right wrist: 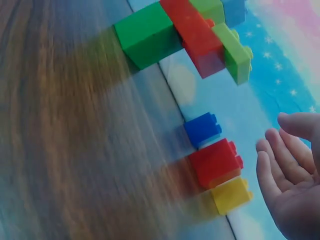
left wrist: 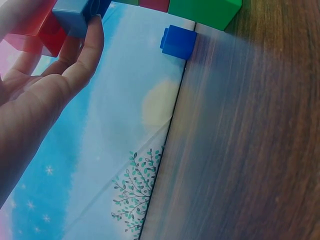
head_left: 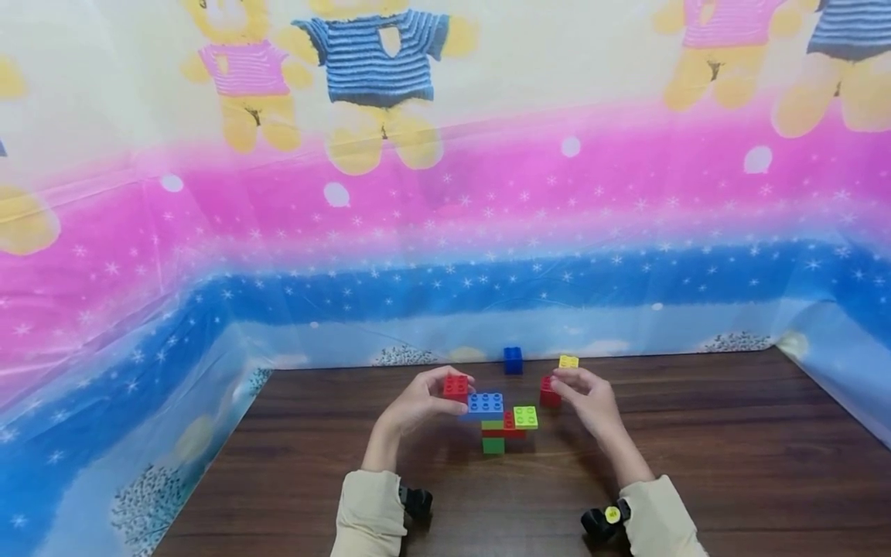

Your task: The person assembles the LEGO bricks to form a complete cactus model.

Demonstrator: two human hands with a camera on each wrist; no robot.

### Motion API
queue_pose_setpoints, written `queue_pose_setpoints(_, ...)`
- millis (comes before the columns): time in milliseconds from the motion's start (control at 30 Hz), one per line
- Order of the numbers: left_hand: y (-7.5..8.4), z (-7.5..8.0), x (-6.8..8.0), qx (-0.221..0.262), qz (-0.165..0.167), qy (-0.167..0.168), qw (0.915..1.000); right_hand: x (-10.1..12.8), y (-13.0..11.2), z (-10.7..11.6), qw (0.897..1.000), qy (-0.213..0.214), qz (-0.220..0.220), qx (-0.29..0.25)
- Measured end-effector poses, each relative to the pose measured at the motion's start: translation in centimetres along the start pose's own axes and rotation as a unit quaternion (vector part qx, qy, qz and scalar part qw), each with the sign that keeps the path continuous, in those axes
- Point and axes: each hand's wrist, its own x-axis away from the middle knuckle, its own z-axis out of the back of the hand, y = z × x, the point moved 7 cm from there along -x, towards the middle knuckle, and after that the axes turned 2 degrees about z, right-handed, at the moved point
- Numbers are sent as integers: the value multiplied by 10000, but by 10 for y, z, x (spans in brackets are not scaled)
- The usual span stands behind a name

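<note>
A small tower of toy building bricks stands on the table, with a green brick (head_left: 493, 446) at its foot. Across it lies a red brick (right wrist: 197, 40), topped to the right by a lime brick (head_left: 526, 418). Higher up sits a light-blue brick (head_left: 485, 403). My left hand (head_left: 416, 404) grips a red brick (head_left: 455, 388) at the left end of the light-blue one, a fingertip against the blue side in the left wrist view. My right hand (right wrist: 295, 172), fingers relaxed and holding nothing, hovers near a loose red brick (right wrist: 216, 164).
Behind the tower, a dark blue brick (head_left: 513, 360) stands near the back edge of the wooden table (head_left: 299, 464). A yellow brick (head_left: 568, 361) is beyond the loose red one. A printed cloth (head_left: 445, 294) hangs along the back and sides.
</note>
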Motion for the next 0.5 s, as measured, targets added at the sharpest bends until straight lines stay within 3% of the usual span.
queue_pose_setpoints(233, 3, 0, 1, -81, -78, 19, 9999, -5, 6, 0, 9993, 103, 291, 227)
queue_pose_setpoints(500, 2, -1, 0, -67, -77, 4, 9999, -9, 19, -10, 9978, -350, 202, 518)
